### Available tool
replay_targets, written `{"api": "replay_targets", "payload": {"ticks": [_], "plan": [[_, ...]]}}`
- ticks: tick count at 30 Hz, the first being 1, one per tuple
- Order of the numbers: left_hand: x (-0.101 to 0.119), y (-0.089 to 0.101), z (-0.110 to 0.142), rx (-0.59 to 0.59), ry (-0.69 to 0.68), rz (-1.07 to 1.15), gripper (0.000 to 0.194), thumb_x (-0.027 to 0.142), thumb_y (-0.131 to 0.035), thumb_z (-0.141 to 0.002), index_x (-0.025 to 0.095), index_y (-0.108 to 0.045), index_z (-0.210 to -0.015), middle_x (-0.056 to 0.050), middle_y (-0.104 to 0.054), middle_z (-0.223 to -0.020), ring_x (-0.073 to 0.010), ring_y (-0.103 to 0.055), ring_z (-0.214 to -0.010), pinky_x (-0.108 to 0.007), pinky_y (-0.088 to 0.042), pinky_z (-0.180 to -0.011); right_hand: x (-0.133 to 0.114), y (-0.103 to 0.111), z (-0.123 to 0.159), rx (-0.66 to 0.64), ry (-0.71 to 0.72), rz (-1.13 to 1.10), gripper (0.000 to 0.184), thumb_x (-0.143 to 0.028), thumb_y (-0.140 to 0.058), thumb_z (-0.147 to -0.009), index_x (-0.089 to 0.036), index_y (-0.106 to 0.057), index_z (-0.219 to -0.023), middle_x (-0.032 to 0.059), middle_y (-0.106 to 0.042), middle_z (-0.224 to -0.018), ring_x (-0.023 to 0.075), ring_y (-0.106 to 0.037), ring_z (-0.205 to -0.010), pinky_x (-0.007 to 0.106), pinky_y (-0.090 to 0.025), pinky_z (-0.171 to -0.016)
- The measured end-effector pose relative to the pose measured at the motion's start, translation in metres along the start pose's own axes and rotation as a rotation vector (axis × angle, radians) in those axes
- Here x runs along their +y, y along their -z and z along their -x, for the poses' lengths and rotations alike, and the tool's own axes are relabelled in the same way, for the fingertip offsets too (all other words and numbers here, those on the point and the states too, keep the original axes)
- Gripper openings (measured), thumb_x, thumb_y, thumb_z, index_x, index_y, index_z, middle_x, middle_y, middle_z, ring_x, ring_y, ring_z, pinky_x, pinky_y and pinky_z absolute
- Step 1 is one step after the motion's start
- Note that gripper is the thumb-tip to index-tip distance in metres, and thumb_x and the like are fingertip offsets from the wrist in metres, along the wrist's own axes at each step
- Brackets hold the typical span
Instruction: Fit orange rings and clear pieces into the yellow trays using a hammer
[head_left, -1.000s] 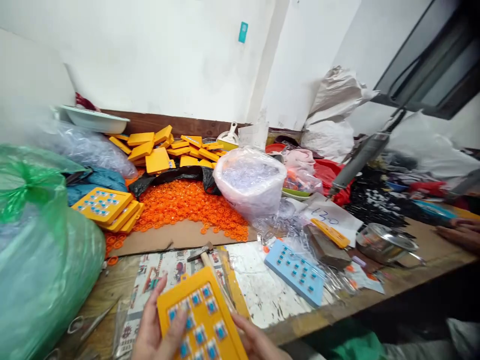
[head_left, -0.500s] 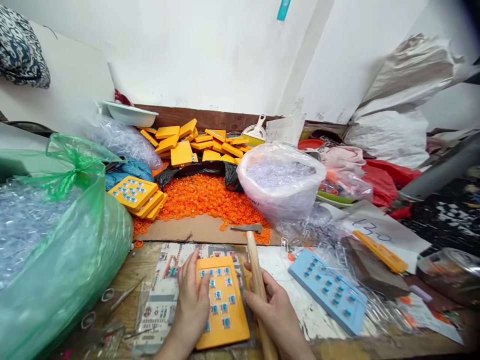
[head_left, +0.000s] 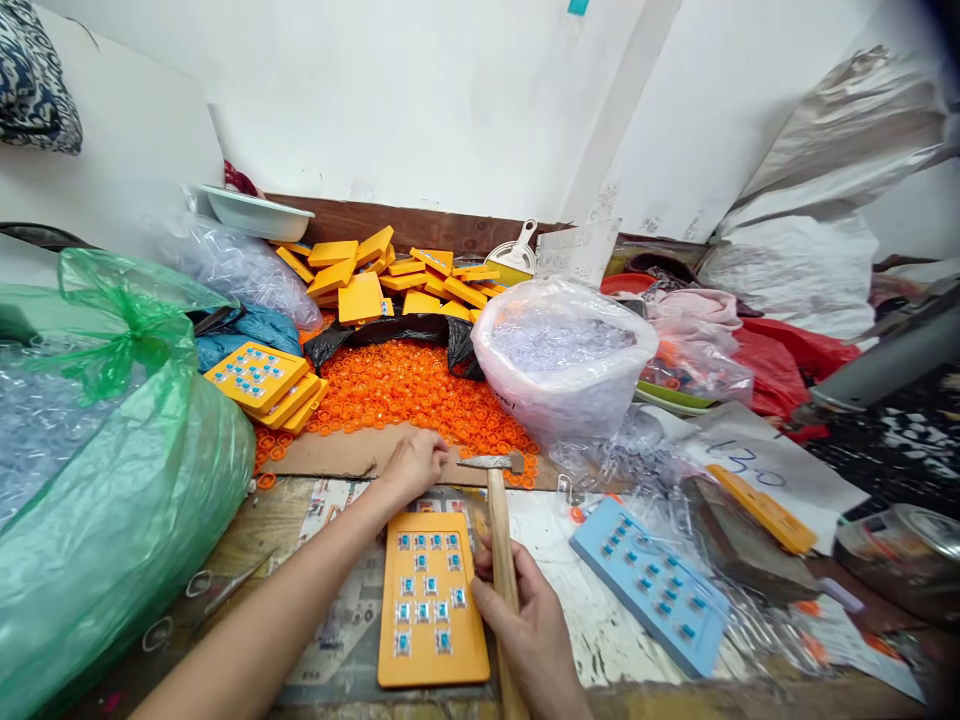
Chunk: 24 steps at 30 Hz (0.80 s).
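Observation:
My right hand (head_left: 529,620) is wrapped round the wooden handle of a hammer (head_left: 496,515), its metal head pointing away from me. Beside that hand lies a yellow panel (head_left: 431,660), flat on the table, with several small clear pieces with blue centres set in it. My left hand (head_left: 415,462) is over the cardboard strip (head_left: 322,455), at the near edge of a heap of orange rings (head_left: 405,385). Its fingers are curled together, and whatever they may hold is hidden.
A blue panel (head_left: 652,585) with similar pieces lies to the right. Stacked yellow panels (head_left: 259,375) stand left, beside a bulging green bag (head_left: 112,560). More yellow panels (head_left: 360,298) are piled behind the rings. A white bag (head_left: 562,390) of clear pieces stands right of centre.
My left hand has left the yellow panel and moved forward to the edge of the orange rings, its fingers now curled. My right hand still grips the hammer.

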<state>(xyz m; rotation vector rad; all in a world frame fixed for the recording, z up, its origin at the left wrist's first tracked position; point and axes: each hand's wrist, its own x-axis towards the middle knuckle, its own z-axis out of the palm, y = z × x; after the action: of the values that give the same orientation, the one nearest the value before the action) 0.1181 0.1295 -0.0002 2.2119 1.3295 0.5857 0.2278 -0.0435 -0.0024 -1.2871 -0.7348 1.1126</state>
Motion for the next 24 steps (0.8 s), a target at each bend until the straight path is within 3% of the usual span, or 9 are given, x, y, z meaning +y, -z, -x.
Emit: {"api": "replay_targets", "payload": {"ticks": [6, 14, 18, 21, 24], "plan": [[-0.006, 0.01, 0.016, -0.008, 0.014, -0.084, 0.019, 0.031, -0.054, -0.09, 0.014, -0.062, -0.093, -0.004, -0.065, -0.095, -0.0165, -0.062, -0.086, -0.038, -0.052, -0.078, 0.001, -0.001, -0.002, -0.002, -0.015, 0.034, 0.032, -0.031, -0.072, -0.065, -0.019, -0.062, -0.092, -0.0009, -0.065, -0.079, 0.0182, -0.063, -0.074, 0.026, -0.05, -0.068], [-0.017, 0.004, 0.009, 0.057, 0.02, -0.092, 0.019, 0.03, -0.054, -0.09, 0.014, -0.061, -0.097, -0.006, -0.064, -0.102, -0.0175, -0.061, -0.09, -0.039, -0.052, -0.08, -0.001, 0.007, -0.004, -0.011, -0.014, 0.094, 0.034, -0.031, -0.073, -0.064, -0.018, -0.061, -0.093, -0.0003, -0.065, -0.079, 0.0176, -0.062, -0.074, 0.027, -0.051, -0.071], [-0.02, 0.007, 0.012, 0.027, -0.031, -0.074, 0.017, 0.028, -0.056, -0.088, 0.014, -0.061, -0.094, -0.005, -0.063, -0.1, -0.0175, -0.061, -0.089, -0.039, -0.051, -0.08, 0.0, 0.007, -0.008, -0.009, -0.002, 0.107, 0.036, -0.035, -0.075, -0.062, -0.018, -0.061, -0.09, 0.0011, -0.064, -0.08, 0.0196, -0.063, -0.078, 0.03, -0.051, -0.073], [-0.016, 0.015, 0.024, 0.012, -0.063, -0.036, 0.011, 0.018, -0.055, -0.086, 0.013, -0.064, -0.091, -0.005, -0.063, -0.09, -0.0173, -0.06, -0.085, -0.036, -0.049, -0.079, -0.003, 0.006, -0.007, -0.01, 0.025, 0.114, 0.038, -0.039, -0.077, -0.061, -0.017, -0.061, -0.087, 0.0018, -0.063, -0.081, 0.0201, -0.062, -0.081, 0.029, -0.051, -0.075], [-0.007, 0.027, 0.053, 0.044, -0.081, 0.024, 0.025, 0.011, -0.049, -0.084, 0.014, -0.063, -0.104, -0.007, -0.063, -0.089, -0.0176, -0.06, -0.086, -0.033, -0.048, -0.083, -0.013, 0.011, 0.003, -0.002, 0.047, 0.117, 0.04, -0.041, -0.075, -0.065, -0.018, -0.063, -0.095, -0.0013, -0.06, -0.077, 0.0147, -0.06, -0.071, 0.023, -0.05, -0.066]]}}
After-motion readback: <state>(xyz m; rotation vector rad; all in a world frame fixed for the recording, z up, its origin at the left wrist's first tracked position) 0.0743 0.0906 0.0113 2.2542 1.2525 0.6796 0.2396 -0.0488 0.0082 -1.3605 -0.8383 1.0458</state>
